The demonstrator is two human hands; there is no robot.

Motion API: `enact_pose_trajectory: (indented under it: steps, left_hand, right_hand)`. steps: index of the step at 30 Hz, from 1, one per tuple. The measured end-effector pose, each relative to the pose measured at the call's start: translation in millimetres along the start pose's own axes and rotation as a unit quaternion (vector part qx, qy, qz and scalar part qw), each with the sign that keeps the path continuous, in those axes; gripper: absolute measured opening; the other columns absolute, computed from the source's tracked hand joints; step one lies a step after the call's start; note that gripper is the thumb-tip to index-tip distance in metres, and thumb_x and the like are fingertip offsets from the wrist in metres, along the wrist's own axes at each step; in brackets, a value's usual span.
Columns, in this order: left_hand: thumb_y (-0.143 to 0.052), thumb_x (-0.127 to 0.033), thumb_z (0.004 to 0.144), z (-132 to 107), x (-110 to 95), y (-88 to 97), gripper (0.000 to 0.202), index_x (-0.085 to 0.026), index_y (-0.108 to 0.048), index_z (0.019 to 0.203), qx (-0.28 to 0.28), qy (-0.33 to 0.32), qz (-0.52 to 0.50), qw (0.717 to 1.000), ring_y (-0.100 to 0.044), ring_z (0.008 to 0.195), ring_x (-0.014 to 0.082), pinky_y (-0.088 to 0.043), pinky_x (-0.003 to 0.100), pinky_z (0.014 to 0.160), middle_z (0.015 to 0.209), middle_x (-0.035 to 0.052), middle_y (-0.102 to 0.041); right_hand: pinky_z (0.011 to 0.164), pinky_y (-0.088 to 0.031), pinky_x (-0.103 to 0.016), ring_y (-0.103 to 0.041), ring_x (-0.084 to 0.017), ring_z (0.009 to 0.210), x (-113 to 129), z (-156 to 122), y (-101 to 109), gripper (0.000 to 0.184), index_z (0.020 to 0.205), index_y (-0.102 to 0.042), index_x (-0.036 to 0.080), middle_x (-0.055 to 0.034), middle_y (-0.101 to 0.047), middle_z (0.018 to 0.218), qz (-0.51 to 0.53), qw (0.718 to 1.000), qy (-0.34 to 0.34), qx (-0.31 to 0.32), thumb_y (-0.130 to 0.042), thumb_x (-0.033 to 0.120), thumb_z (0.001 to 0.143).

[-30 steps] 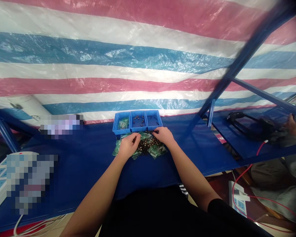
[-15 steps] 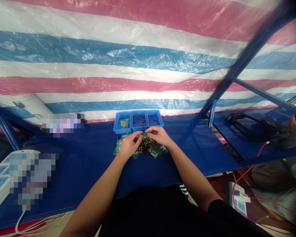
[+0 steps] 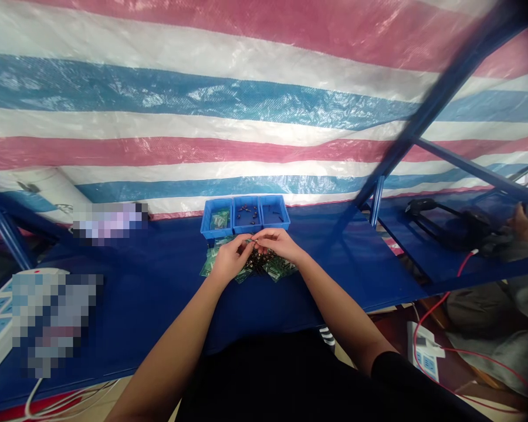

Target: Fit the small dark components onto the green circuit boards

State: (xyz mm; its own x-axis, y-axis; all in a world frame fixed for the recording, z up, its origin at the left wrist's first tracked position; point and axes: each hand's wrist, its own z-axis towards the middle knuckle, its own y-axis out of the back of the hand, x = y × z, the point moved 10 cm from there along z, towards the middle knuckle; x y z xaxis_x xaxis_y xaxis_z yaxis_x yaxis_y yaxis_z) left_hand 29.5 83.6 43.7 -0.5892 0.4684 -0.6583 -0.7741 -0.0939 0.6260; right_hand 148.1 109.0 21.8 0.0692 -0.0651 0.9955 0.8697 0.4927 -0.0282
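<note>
My left hand (image 3: 229,258) and my right hand (image 3: 279,244) meet fingertip to fingertip above a heap on the blue table. Both have their fingers pinched together; whatever lies between them is too small to name. Under them spreads a pile of dark and brassy screw-like pieces (image 3: 259,268), with small green-tinted plastic packets (image 3: 280,268) around it. Just behind the hands stand three joined blue bins. The left bin (image 3: 209,225) holds green packets, the middle bin (image 3: 247,227) several small dark metal parts, the right bin (image 3: 281,224) a few thin dark pieces.
A white power strip (image 3: 0,328) lies at the table's left, near blurred-out items. Blue metal frame posts (image 3: 405,138) rise on the right. Beyond them are a black object (image 3: 449,225), a red cable (image 3: 449,293) and another person's hand (image 3: 525,223). Striped sheeting (image 3: 202,135) hangs behind.
My right hand has moved slightly left, so its fingertips now touch those of my left hand. The left hand has hardly moved.
</note>
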Motion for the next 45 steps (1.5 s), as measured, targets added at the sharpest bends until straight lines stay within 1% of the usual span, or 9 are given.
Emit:
enact_pose_trajectory:
  steps: [4,9,14,21,23,26,32,38,45]
  left_hand:
    - [-0.048,-0.040,0.092,0,4,-0.4,0.026,-0.022,-0.062,0.104,-0.001,0.004,0.014,1.000,-0.055,0.055,0.0106,-0.041,0.020,0.055,0.068,-0.0021,-0.062]
    - [-0.041,-0.040,0.095,0,6,-4.8,0.027,-0.022,-0.060,0.103,0.028,0.016,0.027,0.999,-0.058,0.058,0.0119,-0.042,0.021,0.058,0.067,-0.0017,-0.062]
    - [-0.039,-0.040,0.096,1,2,-4.8,0.028,-0.022,-0.060,0.100,0.033,0.011,0.050,0.998,-0.060,0.059,0.0134,-0.043,0.022,0.058,0.067,-0.0014,-0.062]
    - [-0.042,-0.040,0.095,0,1,-3.8,0.029,-0.022,-0.059,0.110,0.022,0.005,0.045,0.999,-0.061,0.062,0.0130,-0.044,0.021,0.058,0.074,-0.0001,-0.066]
    - [-0.045,-0.041,0.093,0,1,-1.0,0.030,-0.022,-0.058,0.113,0.005,0.002,0.044,0.999,-0.059,0.059,0.0121,-0.044,0.021,0.058,0.072,-0.0010,-0.064]
    - [-0.046,-0.040,0.093,0,1,0.9,0.028,-0.022,-0.061,0.108,-0.008,-0.007,0.046,0.999,-0.057,0.057,0.0114,-0.042,0.021,0.057,0.068,-0.0014,-0.062]
    - [-0.043,-0.041,0.095,0,8,-2.0,0.026,-0.023,-0.060,0.102,0.006,0.026,0.031,0.999,-0.057,0.056,0.0116,-0.042,0.020,0.056,0.065,-0.0026,-0.060]
    - [-0.041,-0.040,0.095,-1,7,-3.8,0.025,-0.024,-0.059,0.102,0.013,0.027,0.034,0.999,-0.058,0.057,0.0120,-0.043,0.021,0.057,0.067,-0.0024,-0.062]
    - [-0.048,-0.042,0.092,0,6,1.5,0.030,-0.022,-0.059,0.111,-0.018,0.000,0.035,0.999,-0.057,0.056,0.0111,-0.042,0.020,0.055,0.068,-0.0020,-0.063]
  right_hand:
    - [0.062,-0.052,-0.026,-0.064,-0.014,0.068,0,1,5,0.030,0.103,-0.069,0.019,-0.0039,-0.069,0.081,-0.013,1.000,0.010,-0.025,-0.066,0.038,0.079]
    - [0.068,-0.053,-0.029,-0.064,-0.014,0.071,3,1,7,0.031,0.099,-0.068,0.017,-0.0056,-0.070,0.089,-0.043,0.997,0.046,-0.049,-0.068,0.039,0.077]
    - [0.067,-0.052,-0.027,-0.063,-0.014,0.072,7,-1,7,0.032,0.101,-0.068,0.017,-0.0053,-0.069,0.086,-0.071,0.994,0.059,-0.061,-0.068,0.037,0.077]
    - [0.066,-0.052,-0.028,-0.063,-0.015,0.070,7,-2,11,0.030,0.097,-0.070,0.017,-0.0049,-0.069,0.081,-0.085,0.991,0.060,-0.086,-0.067,0.039,0.077]
    - [0.068,-0.053,-0.029,-0.064,-0.015,0.070,5,-1,12,0.031,0.098,-0.069,0.017,-0.0046,-0.069,0.080,-0.066,0.992,0.057,-0.086,-0.067,0.040,0.078]
    - [0.071,-0.054,-0.031,-0.066,-0.016,0.072,5,0,11,0.032,0.097,-0.069,0.016,-0.0055,-0.070,0.083,-0.058,0.994,0.051,-0.079,-0.068,0.040,0.077]
    - [0.070,-0.055,-0.030,-0.067,-0.016,0.073,4,-1,7,0.037,0.103,-0.068,0.016,-0.0061,-0.071,0.087,-0.065,0.995,0.041,-0.060,-0.070,0.040,0.075]
    - [0.070,-0.055,-0.031,-0.067,-0.017,0.073,3,-1,9,0.035,0.102,-0.069,0.017,-0.0053,-0.070,0.082,-0.079,0.993,0.049,-0.069,-0.070,0.039,0.075]
    - [0.071,-0.054,-0.030,-0.066,-0.016,0.072,4,0,10,0.035,0.100,-0.069,0.016,-0.0060,-0.071,0.086,-0.077,0.993,0.049,-0.076,-0.067,0.042,0.077]
